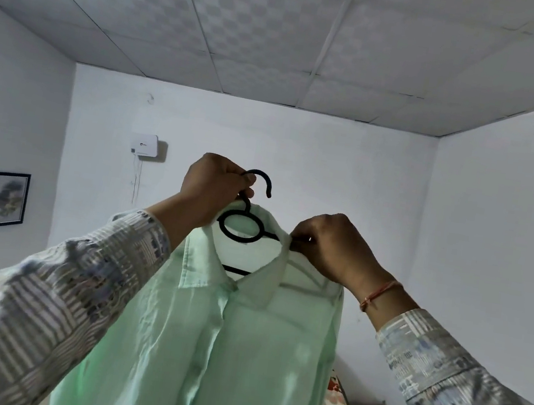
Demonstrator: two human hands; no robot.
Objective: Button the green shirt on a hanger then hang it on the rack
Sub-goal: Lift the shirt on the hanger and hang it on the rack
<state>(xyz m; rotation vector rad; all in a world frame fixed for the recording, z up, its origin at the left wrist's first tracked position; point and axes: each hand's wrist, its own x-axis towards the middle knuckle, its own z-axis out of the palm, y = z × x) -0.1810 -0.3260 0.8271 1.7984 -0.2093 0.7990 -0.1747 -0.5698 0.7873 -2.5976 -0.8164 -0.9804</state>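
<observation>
Head camera: A person holds a pale green, lightly glossy button-front shirt [236, 353] up at arm's length on a black plastic hanger with a round ring below its hook [246, 209], apparently to let the cloth fall straight and check how it sits. The left hand [214, 187] is raised highest, fingers curled tight round the foot of the hanger's hook, carrying the whole weight. The right hand [328, 246], just right of the hanger's ring and a little lower, pinches the edge of the shirt's collar [280, 266] between thumb and fingertips, likely tugging it square over the hanger's arm. Both forearms, in striped patterned sleeves, reach up and inward toward the hanger; a thin red thread band [380, 290] circles the right wrist. Below the hanger the shirt's front strip lies closed, though no buttons show, so how many are done cannot be told. No rack is in view. Well left of the hanger, a white box [144, 145] and a dark-framed picture [7, 200] hang on the wall
</observation>
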